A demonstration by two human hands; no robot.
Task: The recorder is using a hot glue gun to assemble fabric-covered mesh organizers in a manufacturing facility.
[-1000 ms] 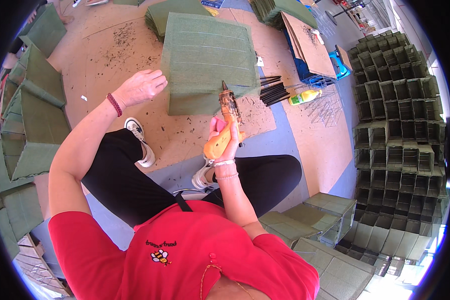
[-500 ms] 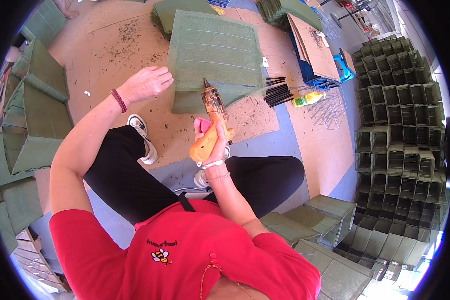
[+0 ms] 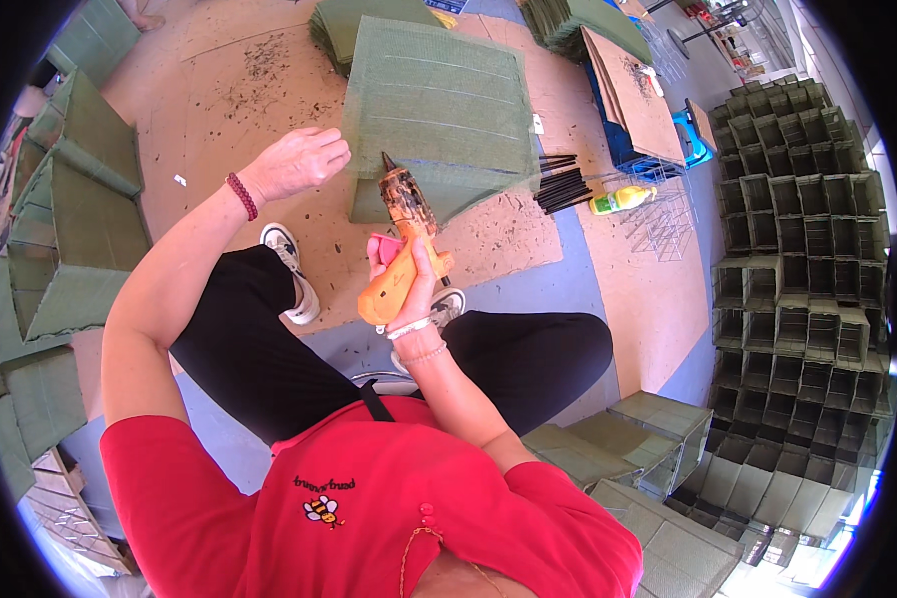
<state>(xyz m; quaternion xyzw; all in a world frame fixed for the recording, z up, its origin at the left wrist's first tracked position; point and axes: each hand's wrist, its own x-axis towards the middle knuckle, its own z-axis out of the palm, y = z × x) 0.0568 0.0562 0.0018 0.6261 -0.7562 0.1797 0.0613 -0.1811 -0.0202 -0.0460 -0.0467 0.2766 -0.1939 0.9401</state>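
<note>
My right hand (image 3: 416,282) grips an orange glue gun (image 3: 401,244), its dirty nozzle pointing up toward a stack of green mesh panels (image 3: 439,105) on the floor in front of me. My left hand (image 3: 297,162), with a red bracelet at the wrist, pinches the left edge of the top green panel. I sit with black-trousered legs bent and white shoes (image 3: 289,264) on the brown cardboard floor covering (image 3: 219,100).
Black glue sticks (image 3: 563,184) and a yellow bottle (image 3: 623,200) lie right of the panel stack. Folded green boxes (image 3: 80,199) pile up on the left. Stacked green wire baskets (image 3: 797,229) fill the right side; more lie at lower right (image 3: 618,439). Cardboard sheets (image 3: 633,95) lean at the back.
My right hand has pulled the glue gun back and down, away from the panel stack. My left hand stays at the panel's left edge.
</note>
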